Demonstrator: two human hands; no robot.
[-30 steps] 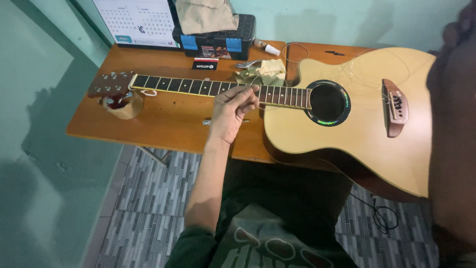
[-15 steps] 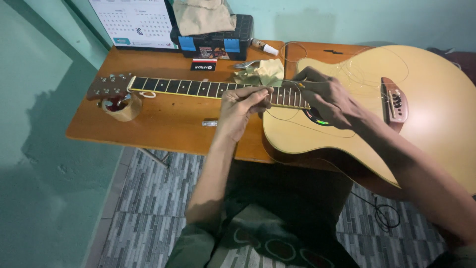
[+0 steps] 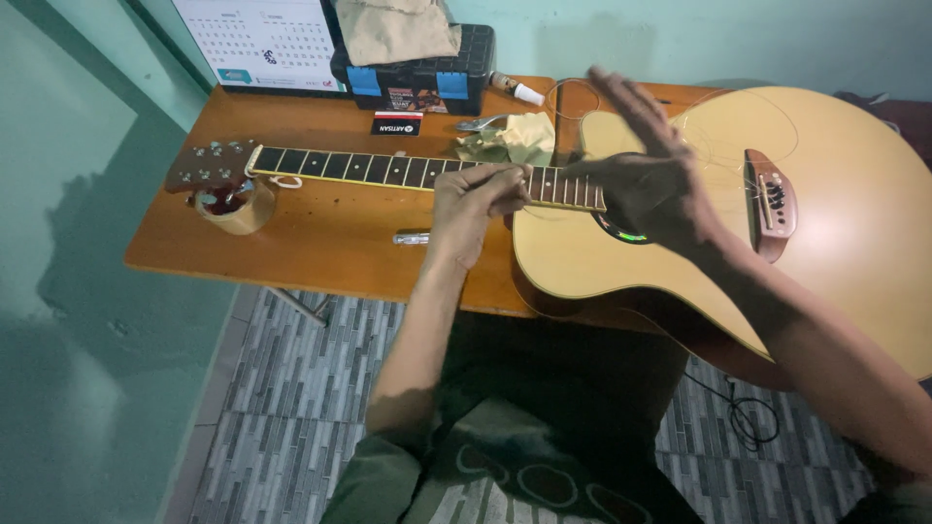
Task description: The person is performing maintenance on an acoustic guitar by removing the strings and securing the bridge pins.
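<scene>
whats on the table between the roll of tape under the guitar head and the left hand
In the head view, a small silvery cylinder lies on the bare wooden table between the tape roll and the left hand; nothing else.

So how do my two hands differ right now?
The left hand is curled, fingertips pinched together at the guitar neck; the right hand is open, fingers spread and raised above the sound hole. The left rests on the fretboard; whether the right touches is unclear. Both are bare.

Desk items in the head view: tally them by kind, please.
Acoustic guitar: 1
Tape roll: 1
Black toolbox: 1
Calendar: 1
Crumpled cloth: 1
Small metal piece: 1
Small glue bottle: 1
Total: 7
</scene>
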